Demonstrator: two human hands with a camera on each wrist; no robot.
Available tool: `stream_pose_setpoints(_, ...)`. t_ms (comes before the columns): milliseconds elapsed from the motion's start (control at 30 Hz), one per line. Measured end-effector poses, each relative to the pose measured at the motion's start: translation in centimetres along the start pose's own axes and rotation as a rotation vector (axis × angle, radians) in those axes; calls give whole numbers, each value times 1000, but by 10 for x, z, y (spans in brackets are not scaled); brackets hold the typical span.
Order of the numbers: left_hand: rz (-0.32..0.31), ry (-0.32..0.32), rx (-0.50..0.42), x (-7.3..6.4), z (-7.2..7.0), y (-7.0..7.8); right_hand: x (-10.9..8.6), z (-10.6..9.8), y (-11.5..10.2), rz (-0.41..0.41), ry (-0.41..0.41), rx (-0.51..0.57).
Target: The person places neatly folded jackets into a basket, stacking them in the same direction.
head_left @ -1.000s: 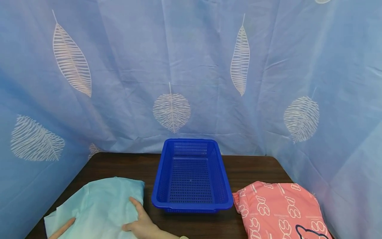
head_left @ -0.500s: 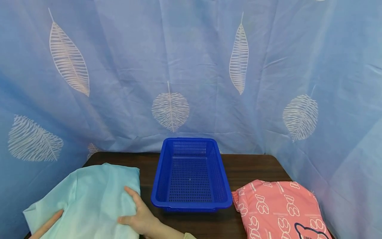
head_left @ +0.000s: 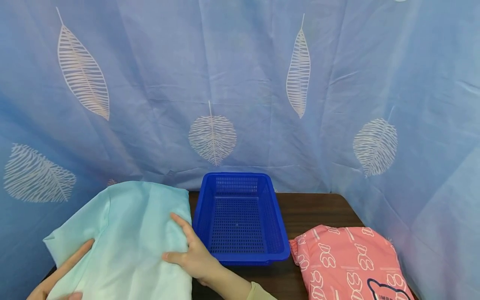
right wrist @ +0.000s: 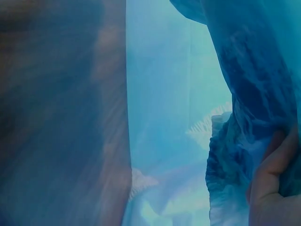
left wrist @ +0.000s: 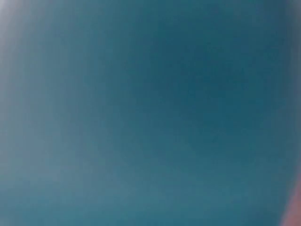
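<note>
A light-blue garment (head_left: 135, 233), fading to white at its lower part, is held up between both hands in the head view. My left hand (head_left: 61, 277) grips its left side, one long finger lying across the front. On the opposite edge my right hand (head_left: 195, 252) holds the cloth, thumb and a finger on the front and the others behind. The right wrist view shows curled fingers (right wrist: 277, 160) against the bluish fabric, beside a gathered, ruffled edge (right wrist: 218, 165). Blurred blue cloth (left wrist: 141, 113) fills the left wrist view.
A blue perforated plastic basket (head_left: 249, 256) stands mid-table, right of the garment. A pink garment with white print (head_left: 345, 258) lies at the table's right side. The dark wooden table (head_left: 311, 210) backs onto a blue leaf-patterned curtain (head_left: 255, 137).
Both hands have raised the light-blue garment, first shifting it a little left, then right. Its right edge now overlaps the basket's left side in view. Basket and pink garment stay in place.
</note>
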State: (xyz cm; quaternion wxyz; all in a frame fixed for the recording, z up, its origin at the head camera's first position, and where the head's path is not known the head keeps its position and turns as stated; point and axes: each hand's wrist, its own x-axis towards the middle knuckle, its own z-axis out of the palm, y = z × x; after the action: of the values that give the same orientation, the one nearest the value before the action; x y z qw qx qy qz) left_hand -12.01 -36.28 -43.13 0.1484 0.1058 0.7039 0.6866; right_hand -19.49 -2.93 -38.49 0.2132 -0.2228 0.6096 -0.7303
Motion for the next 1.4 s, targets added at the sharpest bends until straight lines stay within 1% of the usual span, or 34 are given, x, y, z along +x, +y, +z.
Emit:
stream_pose_setpoints(33,-13,25,6,2,4,3,-1,-4,-3,-6,8,-18)
stream_pose_setpoints(67,-13,35,8,4,7,5,-2,-7,-7,-11,13,-28)
stream_pose_setpoints(100,-27,90,69,6,15,9,-3,-11,-10,-17,21,-45)
stream_pose_setpoints(167,-11,76,28,13,24,18,-5,-19,-17,-30,37,-65)
stream_pose_setpoints(200,-2,56,0,16,29,23,-6,-23,-21,-35,46,-73)
stream_pose_setpoints(233,20,24,-33,20,32,27,-7,-26,-24,-41,55,-81)
stream_pose_setpoints(267,47,-31,-83,23,34,31,-8,-30,-27,-43,59,-72)
stream_pose_setpoints(300,68,-72,-123,27,37,35,-9,-33,-30,-45,66,-77)
stream_pose_setpoints(367,97,-119,-169,36,46,45,-11,-40,-36,-38,84,-88)
stream_pose_setpoints(400,136,-151,-190,41,49,48,-12,-44,-38,-32,92,-93)
stream_pose_setpoints(467,243,-196,-188,54,57,52,-13,-52,-42,-21,102,-106)
stream_pose_setpoints(533,340,-219,-167,67,66,56,-14,-62,-46,-15,109,-131)
stream_pose_setpoints(600,422,-297,-211,83,72,57,-15,-74,-49,-9,119,-153)
stream_pose_setpoints(667,448,-351,-257,98,78,60,-15,-86,-51,-10,130,-171)
stream_pose_setpoints(700,450,-374,-275,105,80,61,-14,-92,-52,-7,140,-180)
stream_pose_setpoints(767,445,-412,-305,121,84,62,-12,-105,-54,0,162,-197)
stream_pose_setpoints(867,418,-446,-323,145,89,63,-7,-125,-54,9,194,-212)
stream_pose_setpoints(1033,334,-434,-301,182,97,63,1,-159,-53,21,272,-262)
stream_pose_setpoints(1133,270,-396,-284,202,99,65,9,-178,-53,30,290,-296)
stream_pose_setpoints(1200,218,-363,-272,215,100,66,14,-190,-54,32,298,-341)
stream_pose_setpoints(1300,139,-311,-223,234,102,66,20,-207,-54,39,311,-423)
stream_pose_setpoints(1367,102,-287,-171,246,104,65,22,-218,-54,39,321,-484)
stream_pose_setpoints(1400,86,-275,-150,252,105,65,24,-223,-54,44,320,-496)
